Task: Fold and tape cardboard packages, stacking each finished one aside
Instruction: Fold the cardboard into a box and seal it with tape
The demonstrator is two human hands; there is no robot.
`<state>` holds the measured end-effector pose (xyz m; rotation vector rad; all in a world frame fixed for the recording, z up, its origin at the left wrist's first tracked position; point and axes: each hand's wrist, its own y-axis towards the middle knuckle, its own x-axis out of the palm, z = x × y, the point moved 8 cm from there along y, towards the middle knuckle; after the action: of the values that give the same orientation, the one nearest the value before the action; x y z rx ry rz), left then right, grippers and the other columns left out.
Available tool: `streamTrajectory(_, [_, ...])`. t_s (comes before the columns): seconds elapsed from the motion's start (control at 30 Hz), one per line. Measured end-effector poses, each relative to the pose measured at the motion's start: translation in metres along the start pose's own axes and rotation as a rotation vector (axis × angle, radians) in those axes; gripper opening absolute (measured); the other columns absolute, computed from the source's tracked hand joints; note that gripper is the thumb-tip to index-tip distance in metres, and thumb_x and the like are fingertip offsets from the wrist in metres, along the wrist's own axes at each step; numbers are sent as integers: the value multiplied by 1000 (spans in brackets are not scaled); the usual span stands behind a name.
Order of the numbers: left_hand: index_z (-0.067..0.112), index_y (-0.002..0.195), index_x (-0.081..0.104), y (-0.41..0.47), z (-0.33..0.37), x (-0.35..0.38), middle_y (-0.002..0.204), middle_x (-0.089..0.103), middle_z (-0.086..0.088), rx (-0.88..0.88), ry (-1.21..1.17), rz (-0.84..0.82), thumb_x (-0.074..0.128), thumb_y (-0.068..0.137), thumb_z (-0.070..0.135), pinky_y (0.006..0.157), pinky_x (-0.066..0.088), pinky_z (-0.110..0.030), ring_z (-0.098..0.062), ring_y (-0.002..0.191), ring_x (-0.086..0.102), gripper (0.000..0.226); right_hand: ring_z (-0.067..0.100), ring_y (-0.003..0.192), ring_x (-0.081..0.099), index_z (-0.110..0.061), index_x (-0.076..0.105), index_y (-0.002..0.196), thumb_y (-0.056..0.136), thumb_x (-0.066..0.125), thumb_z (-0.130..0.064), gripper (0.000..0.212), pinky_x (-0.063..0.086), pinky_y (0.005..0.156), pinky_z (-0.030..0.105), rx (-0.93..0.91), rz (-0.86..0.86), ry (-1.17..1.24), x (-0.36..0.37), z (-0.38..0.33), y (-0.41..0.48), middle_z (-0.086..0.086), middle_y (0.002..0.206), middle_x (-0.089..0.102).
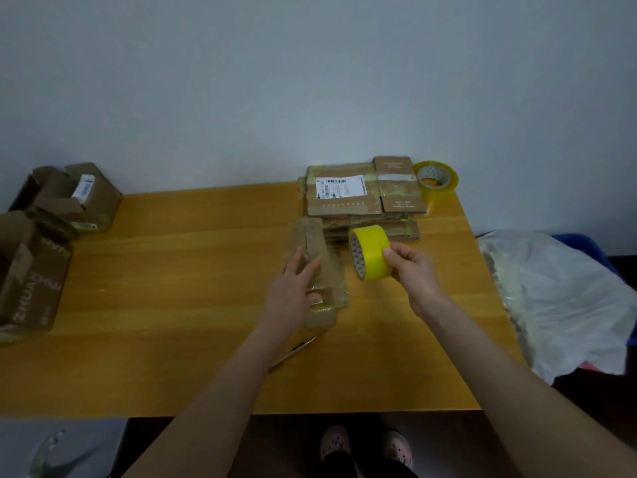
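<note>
A flattened cardboard package (315,236) wrapped in glossy tape lies on the wooden table (179,270), right of centre. My left hand (293,288) rests flat on it with straight fingers, the thumb near its lower part. Just to the right, my right hand (412,270) holds a yellow tape roll (370,251) by its outer band, a little above the table. Behind the roll, a stack of flat taped packages (358,193) sits at the table's far edge; the top one carries a white shipping label.
A second tape roll (436,179), pale yellow, lies at the far right corner. Open brown boxes (69,198) crowd the left edge. A thin pen-like tool (296,346) lies under my left forearm. White plastic sheeting (558,298) covers a blue bin to the right.
</note>
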<state>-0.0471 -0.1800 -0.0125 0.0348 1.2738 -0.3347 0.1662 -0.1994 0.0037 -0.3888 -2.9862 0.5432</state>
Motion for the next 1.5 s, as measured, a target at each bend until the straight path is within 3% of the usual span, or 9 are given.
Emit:
streamTrajectory(0.23, [16,137,48,-12,27,-49,135,48,-5,83,-546,333,75,80,21,97,47,-38,-12,114,49,64,17,72,63,-10,59,100,100,49,-22,15,52,57,29,297,9,488,12,-23,-1,5,85,66])
streamTrajectory(0.47, [24,130,56,-9,56,-80,134,49,0,210,-605,400,82,69,30,102,42,-37,-17,125,46,66,15,53,69,-7,61,88,97,54,-24,20,52,41,25,495,-82,676,30,-23,-11,8,62,71])
streamTrajectory(0.63, [18,125,56,-10,37,-87,119,54,2,-94,-830,416,78,76,25,75,45,-15,-11,102,55,54,20,56,71,-3,62,90,96,55,-21,20,56,44,31,542,-105,769,25,-22,-13,11,66,72])
streamTrajectory(0.83, [2,104,59,-21,19,-49,82,60,-5,-574,-1279,184,50,92,51,55,51,-25,-16,71,59,51,17,79,73,-10,68,98,94,49,-21,23,60,69,34,387,-350,845,21,-39,-16,4,80,75])
streamTrajectory(0.97, [4,104,61,-14,42,-34,89,68,-11,-547,-1583,-124,47,88,58,58,58,-32,-21,77,66,58,17,94,69,-14,67,108,86,54,-20,27,57,81,40,220,-549,635,23,-44,-18,5,99,72])
streamTrajectory(1.07, [1,110,62,-9,48,-40,94,70,-11,-439,-1571,-142,67,82,31,57,57,-26,-19,77,69,41,25,119,57,-13,63,120,88,56,-24,34,43,104,47,128,-615,356,19,-37,-16,13,124,63])
streamTrajectory(1.13, [1,108,64,-9,42,-41,92,71,-10,-409,-1521,-72,69,84,13,58,57,-23,-16,73,70,27,24,117,57,-14,67,109,81,67,-38,37,37,109,47,64,-589,145,15,-36,-16,14,118,63])
streamTrajectory(1.33, [15,82,65,-6,38,-52,77,65,-3,-250,-1183,167,67,85,2,62,56,-20,-13,71,65,13,21,95,67,-12,66,108,81,55,-39,39,55,84,30,-71,-559,-92,30,-48,-21,10,103,72])
streamTrajectory(1.5, [18,94,69,-6,33,-35,95,69,2,-295,-1396,-64,63,87,33,84,50,-35,-15,96,63,18,17,89,67,-13,66,110,87,61,-29,28,51,81,29,-151,-642,-295,30,-42,-24,7,99,72])
